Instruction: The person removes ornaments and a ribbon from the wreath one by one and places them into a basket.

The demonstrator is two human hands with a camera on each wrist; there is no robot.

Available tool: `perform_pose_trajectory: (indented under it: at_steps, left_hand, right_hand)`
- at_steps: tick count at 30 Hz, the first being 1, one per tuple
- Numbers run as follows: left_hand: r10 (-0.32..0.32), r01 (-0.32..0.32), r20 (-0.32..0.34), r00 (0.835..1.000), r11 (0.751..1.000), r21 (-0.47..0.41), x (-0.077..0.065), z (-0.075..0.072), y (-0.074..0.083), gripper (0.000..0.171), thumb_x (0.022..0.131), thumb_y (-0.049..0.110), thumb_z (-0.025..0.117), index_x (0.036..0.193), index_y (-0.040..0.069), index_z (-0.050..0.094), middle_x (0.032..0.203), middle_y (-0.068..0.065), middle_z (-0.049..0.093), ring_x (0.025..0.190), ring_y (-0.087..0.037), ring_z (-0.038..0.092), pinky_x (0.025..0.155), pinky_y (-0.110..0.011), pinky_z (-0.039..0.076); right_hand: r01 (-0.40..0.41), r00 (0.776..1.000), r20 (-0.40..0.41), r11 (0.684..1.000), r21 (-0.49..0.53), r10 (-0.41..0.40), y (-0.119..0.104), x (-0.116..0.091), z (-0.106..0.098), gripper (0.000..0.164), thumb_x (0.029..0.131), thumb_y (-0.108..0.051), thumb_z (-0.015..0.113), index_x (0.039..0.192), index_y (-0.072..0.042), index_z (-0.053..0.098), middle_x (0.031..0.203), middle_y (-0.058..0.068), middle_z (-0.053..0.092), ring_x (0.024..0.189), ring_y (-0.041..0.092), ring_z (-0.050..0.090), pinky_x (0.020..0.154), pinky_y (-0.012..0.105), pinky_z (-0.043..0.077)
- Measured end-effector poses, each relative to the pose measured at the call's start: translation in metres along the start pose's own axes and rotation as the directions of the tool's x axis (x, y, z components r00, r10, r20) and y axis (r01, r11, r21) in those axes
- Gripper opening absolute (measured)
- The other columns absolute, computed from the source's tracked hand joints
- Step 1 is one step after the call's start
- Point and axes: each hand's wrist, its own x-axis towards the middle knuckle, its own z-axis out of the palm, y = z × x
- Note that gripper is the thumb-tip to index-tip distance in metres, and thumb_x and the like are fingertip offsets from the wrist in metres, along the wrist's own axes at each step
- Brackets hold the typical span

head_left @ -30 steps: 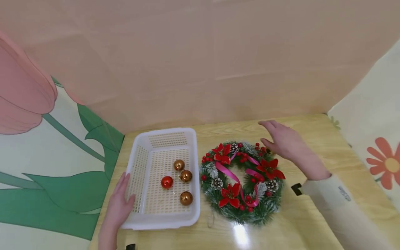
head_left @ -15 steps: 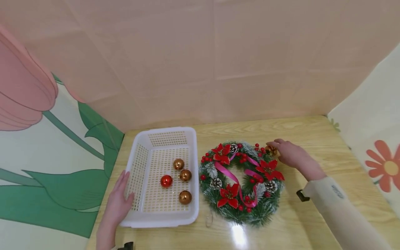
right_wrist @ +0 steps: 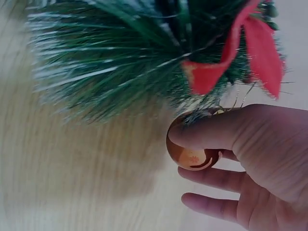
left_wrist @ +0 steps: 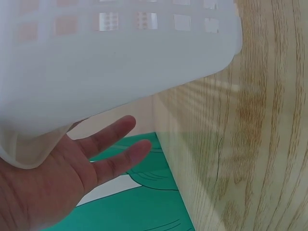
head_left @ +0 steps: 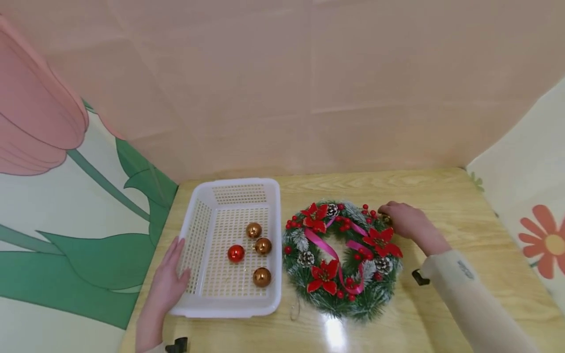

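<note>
At the right edge of a green Christmas wreath (head_left: 291,274), my right hand (head_left: 410,223) pinches a shiny copper-gold Christmas ball (right_wrist: 192,156) between thumb and fingers. The ball touches the wreath's needles, and thin gold thread shows above it. In the head view the hand mostly covers this ball. My left hand (head_left: 165,279) rests on the left rim of a white plastic basket (head_left: 229,309). Its thumb lies over the rim, while its fingers extend straight along the outside. Inside the basket are a red ball (head_left: 236,253) and several copper-gold balls (head_left: 262,277).
The wreath carries red poinsettias (head_left: 323,277), pine cones (head_left: 383,265), red berries and a pink ribbon (head_left: 324,245). A thin loop of thread (head_left: 295,311) lies on the wooden table (head_left: 423,189) near the basket. Pinkish-brown backing (head_left: 265,98) rises behind.
My right hand has come down toward the wreath's upper right edge and taken hold of the copper-gold ball there. The left hand and basket have stayed in place.
</note>
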Motion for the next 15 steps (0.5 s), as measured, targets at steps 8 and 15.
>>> perform_pose_trajectory:
  at_steps: [8,15]
  left_hand:
    - [-0.009,0.009,0.008,1.000,1.000,0.006,0.003,0.001,0.000,0.077,0.088,-0.011,0.065,0.156,-0.008,0.031,0.164,-0.029,0.022,0.137,-0.056,0.037,0.107,-0.068,0.035]
    - [-0.024,0.023,0.022,0.999,1.000,0.013,0.002,0.000,-0.001,0.078,0.088,-0.010,0.065,0.157,-0.007,0.029,0.165,-0.027,0.021,0.139,-0.056,0.036,0.108,-0.068,0.035]
  right_hand:
    - [-0.030,0.995,-0.101,0.999,-0.044,0.025,-0.013,-0.009,-0.034,0.048,0.083,-0.001,0.081,0.128,0.002,0.065,0.117,0.026,0.064,0.086,0.041,0.066,0.061,0.053,0.057]
    - [-0.009,0.980,-0.197,0.999,-0.050,-0.001,-0.030,-0.014,-0.066,0.052,0.084,-0.006,0.082,0.131,0.002,0.063,0.122,0.028,0.063,0.093,0.046,0.066,0.073,0.060,0.057]
